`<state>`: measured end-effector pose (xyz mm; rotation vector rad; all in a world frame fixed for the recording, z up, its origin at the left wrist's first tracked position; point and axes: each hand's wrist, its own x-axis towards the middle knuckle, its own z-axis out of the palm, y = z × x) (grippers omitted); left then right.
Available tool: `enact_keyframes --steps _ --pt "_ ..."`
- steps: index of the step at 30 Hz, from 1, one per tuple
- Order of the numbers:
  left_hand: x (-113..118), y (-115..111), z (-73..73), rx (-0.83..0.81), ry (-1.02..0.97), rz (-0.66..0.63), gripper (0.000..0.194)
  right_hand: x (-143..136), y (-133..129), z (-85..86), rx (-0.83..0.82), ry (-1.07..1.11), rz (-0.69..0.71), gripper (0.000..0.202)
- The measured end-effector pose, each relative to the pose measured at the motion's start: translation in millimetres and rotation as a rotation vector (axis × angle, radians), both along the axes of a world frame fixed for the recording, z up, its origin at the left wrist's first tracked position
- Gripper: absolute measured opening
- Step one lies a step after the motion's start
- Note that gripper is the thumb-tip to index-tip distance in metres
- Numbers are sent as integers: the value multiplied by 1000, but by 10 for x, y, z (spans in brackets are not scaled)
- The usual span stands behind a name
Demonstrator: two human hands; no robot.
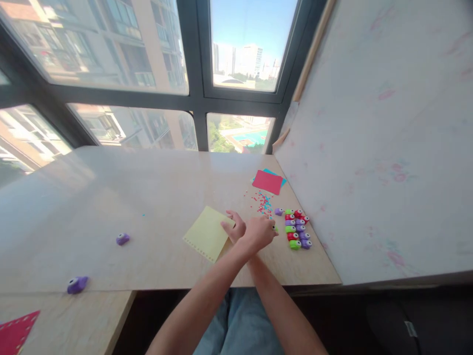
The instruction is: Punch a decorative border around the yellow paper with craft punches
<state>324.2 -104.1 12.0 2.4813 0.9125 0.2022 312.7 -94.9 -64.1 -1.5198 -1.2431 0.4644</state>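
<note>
My forearms cross, the left over the right. My left hand [261, 231] is closed at the right, its fingers around a small green paper punch [275, 229] with an eye on it, mostly covered by the hand. My right hand [235, 227] pinches the right edge of a yellow paper sheet [207, 231] between thumb and fingers. A row of small holes runs along the sheet's lower left edge. Just beyond my left hand, a purple punch [279, 211] lies by a block of several green, red and purple punches [295, 229].
Red and blue confetti [264, 202] is scattered below a stacked red card [267, 182] and blue card [284, 182]. Two purple punches [122, 238] lie apart at the left. A holed red sheet [18, 333] is at the lower left corner. The wall [369, 172] bounds the right side.
</note>
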Motion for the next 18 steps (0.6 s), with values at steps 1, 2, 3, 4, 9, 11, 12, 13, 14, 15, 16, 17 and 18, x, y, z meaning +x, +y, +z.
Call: enact_keyframes --steps 1,2,3,4,9,11,12,13,14,15,16,17,18 --pt "106 26 -33 -6 27 -7 21 20 22 -12 -24 24 -19 36" --pt "199 53 -66 -9 43 -13 19 35 41 -26 -50 58 -26 39" --pt "280 80 -96 -8 49 -18 18 43 55 -40 -73 95 -14 41" --pt "350 106 -125 -3 48 -20 17 47 65 -52 -94 136 2 43" --pt "608 220 -253 38 3 -21 20 36 56 -37 -98 256 35 39" --pt "680 253 -300 13 -35 -11 19 37 44 -13 -99 275 36 37" --pt "708 265 -320 -2 -61 -3 19 39 41 -6 -103 283 37 37" --pt "729 271 -335 -15 -88 6 20 41 39 -5 -106 290 35 37" --pt "741 273 -343 -22 -117 15 20 43 40 -8 -109 293 32 37" --pt "743 267 -343 -21 -149 24 20 46 42 -17 -111 292 30 38" --pt "732 255 -334 -14 -183 31 20 49 46 -28 -113 288 30 39" --pt "708 237 -317 -1 -218 35 19 51 51 -39 -116 285 31 39" --pt "667 213 -293 15 -256 35 17 53 55 -47 -117 282 27 40"
